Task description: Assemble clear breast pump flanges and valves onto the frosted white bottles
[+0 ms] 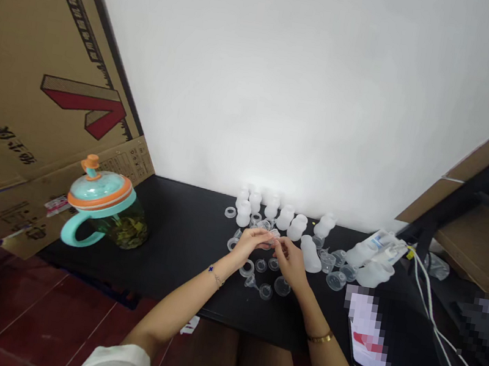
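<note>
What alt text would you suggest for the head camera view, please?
A person's left hand and right hand hold a small clear plastic piece over a black table strewn with frosted white bottles and clear rings; a teal, orange-lidded mug stands left.

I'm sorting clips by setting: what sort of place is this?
Probably a small assembly or packing workstation: identical translucent bottles on a black table, large cardboard cartons beside it, and the left hand and right hand holding a clear piece.

Teal jug (105, 210) with orange-banded lid, black table (179, 241), translucent white bottles (285, 217)
</note>
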`<state>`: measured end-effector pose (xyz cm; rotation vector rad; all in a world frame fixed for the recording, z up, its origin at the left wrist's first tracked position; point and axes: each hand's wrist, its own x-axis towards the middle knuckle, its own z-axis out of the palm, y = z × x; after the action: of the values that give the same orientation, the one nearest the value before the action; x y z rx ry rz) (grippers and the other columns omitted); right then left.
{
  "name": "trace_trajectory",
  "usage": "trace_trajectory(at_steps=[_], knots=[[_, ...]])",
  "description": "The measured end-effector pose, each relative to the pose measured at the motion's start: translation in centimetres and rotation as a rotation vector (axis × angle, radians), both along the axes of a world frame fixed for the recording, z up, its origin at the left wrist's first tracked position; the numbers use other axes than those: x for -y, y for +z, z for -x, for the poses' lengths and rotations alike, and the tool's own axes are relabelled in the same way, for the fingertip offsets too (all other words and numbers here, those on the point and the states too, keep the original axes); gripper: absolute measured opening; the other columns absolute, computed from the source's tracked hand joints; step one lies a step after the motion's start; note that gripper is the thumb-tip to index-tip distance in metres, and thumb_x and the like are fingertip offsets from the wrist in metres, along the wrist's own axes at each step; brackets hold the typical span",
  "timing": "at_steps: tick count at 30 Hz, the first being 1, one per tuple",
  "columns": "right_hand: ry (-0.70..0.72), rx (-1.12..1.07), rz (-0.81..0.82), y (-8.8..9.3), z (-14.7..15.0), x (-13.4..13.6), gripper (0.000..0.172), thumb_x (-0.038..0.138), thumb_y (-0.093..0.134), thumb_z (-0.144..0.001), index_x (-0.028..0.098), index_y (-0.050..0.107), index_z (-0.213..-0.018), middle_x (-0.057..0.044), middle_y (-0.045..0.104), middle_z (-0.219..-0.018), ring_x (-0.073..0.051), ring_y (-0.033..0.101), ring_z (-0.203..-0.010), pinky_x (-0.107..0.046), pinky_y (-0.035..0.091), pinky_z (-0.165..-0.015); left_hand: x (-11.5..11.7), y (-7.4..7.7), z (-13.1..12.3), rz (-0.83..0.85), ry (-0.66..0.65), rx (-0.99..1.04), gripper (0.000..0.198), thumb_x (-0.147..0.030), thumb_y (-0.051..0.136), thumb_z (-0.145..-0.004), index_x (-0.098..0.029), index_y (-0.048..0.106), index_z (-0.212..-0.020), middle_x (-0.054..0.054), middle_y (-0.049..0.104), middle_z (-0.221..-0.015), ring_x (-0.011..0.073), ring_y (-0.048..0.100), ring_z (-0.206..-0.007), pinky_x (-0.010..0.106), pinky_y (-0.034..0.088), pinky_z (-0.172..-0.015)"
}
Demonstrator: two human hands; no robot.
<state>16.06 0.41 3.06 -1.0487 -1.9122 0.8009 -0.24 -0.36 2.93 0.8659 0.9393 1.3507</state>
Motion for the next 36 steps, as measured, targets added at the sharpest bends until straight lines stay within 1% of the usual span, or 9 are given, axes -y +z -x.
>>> trace_trajectory(at_steps=[5, 10, 13, 19, 22, 26, 29, 32, 36], knots=[[0.0, 0.012, -0.001, -0.13, -0.03, -0.02, 0.033, 0.051, 0.043, -0.098, 0.023, 0.061, -0.093, -0.004, 0.07, -0.083, -0.021, 0.068, -0.068, -0.029, 0.049, -0.058, 0.0, -0.03, -0.03, -0.014, 0.003, -0.014, 0.038, -0.044, 0.086, -0.066, -0.012, 0.078, -0.084, 0.011, 0.076, -0.089, 0.0232, 0.071, -0.082, 0.035, 0.056, -0.078], [-0.014, 0.043, -0.034, -0.32, 0.02, -0.08, 0.034, 0.049, 0.042, -0.099, 0.023, 0.063, -0.099, -0.004, 0.07, -0.081, -0.021, 0.066, -0.067, -0.029, 0.049, -0.058, -0.03, -0.14, -0.18, -0.053, 0.04, -0.055, 0.036, -0.044, 0.085, -0.067, -0.014, 0.077, -0.084, 0.009, 0.076, -0.084, 0.0229, 0.071, -0.081, 0.032, 0.055, -0.074], [-0.015, 0.054, -0.046, -0.39, 0.01, -0.15, 0.034, 0.048, 0.041, -0.099, 0.022, 0.064, -0.102, -0.005, 0.07, -0.081, -0.02, 0.066, -0.067, -0.029, 0.049, -0.059, 0.0, -0.19, -0.17, -0.063, 0.034, -0.069, 0.036, -0.044, 0.085, -0.067, -0.014, 0.076, -0.085, 0.008, 0.076, -0.084, 0.0234, 0.071, -0.083, 0.031, 0.055, -0.072], [-0.013, 0.086, -0.072, -0.2, 0.03, -0.09, 0.034, 0.047, 0.041, -0.1, 0.022, 0.064, -0.103, -0.005, 0.07, -0.083, -0.02, 0.066, -0.068, -0.028, 0.049, -0.059, 0.13, 0.13, -0.1, -0.081, 0.048, -0.087, 0.034, -0.045, 0.082, -0.07, -0.014, 0.077, -0.083, 0.008, 0.075, -0.083, 0.0217, 0.07, -0.081, 0.029, 0.053, -0.072], [-0.014, 0.107, -0.091, -0.13, 0.08, 0.0, 0.031, 0.045, 0.043, -0.099, 0.023, 0.064, -0.104, -0.004, 0.07, -0.085, -0.019, 0.066, -0.069, -0.028, 0.048, -0.059, 0.13, 0.39, -0.13, -0.117, 0.073, -0.102, 0.032, -0.045, 0.081, -0.07, -0.014, 0.076, -0.078, 0.007, 0.074, -0.078, 0.0193, 0.067, -0.075, 0.029, 0.052, -0.072], [-0.045, 0.083, -0.104, -0.31, 0.01, -0.13, 0.022, 0.037, 0.05, -0.095, 0.024, 0.062, -0.108, -0.004, 0.072, -0.096, -0.018, 0.066, -0.069, -0.028, 0.048, -0.057, 0.11, 0.5, -0.15, -0.161, 0.105, -0.127, 0.029, -0.042, 0.082, -0.07, -0.014, 0.074, -0.074, 0.005, 0.074, -0.074, 0.0181, 0.066, -0.072, 0.029, 0.05, -0.073], [-0.079, 0.039, -0.096, -0.48, -0.13, -0.32, 0.019, 0.033, 0.05, -0.093, 0.024, 0.062, -0.105, -0.004, 0.072, -0.095, -0.019, 0.067, -0.07, -0.028, 0.049, -0.058, 0.07, 0.29, -0.14, -0.135, 0.101, -0.122, 0.029, -0.04, 0.084, -0.068, -0.015, 0.075, -0.08, 0.006, 0.075, -0.078, 0.0196, 0.068, -0.075, 0.031, 0.051, -0.076], [-0.099, 0.023, -0.129, -0.5, -0.21, -0.4, 0.017, 0.029, 0.051, -0.091, 0.024, 0.062, -0.103, -0.004, 0.071, -0.094, -0.019, 0.066, -0.07, -0.029, 0.05, -0.06, -0.02, 0.05, -0.15, -0.12, 0.091, -0.117, 0.031, -0.039, 0.085, -0.067, -0.015, 0.076, -0.084, 0.008, 0.077, -0.085, 0.0226, 0.07, -0.081, 0.033, 0.051, -0.081], [-0.081, 0.014, -0.154, -0.21, -0.07, -0.21, 0.018, 0.027, 0.055, -0.088, 0.024, 0.062, -0.104, -0.003, 0.07, -0.101, -0.016, 0.063, -0.066, -0.028, 0.049, -0.058, -0.16, -0.05, -0.1, -0.103, 0.097, -0.11, 0.029, -0.039, 0.084, -0.068, -0.015, 0.077, -0.083, 0.009, 0.078, -0.088, 0.0253, 0.071, -0.088, 0.035, 0.052, -0.085]])
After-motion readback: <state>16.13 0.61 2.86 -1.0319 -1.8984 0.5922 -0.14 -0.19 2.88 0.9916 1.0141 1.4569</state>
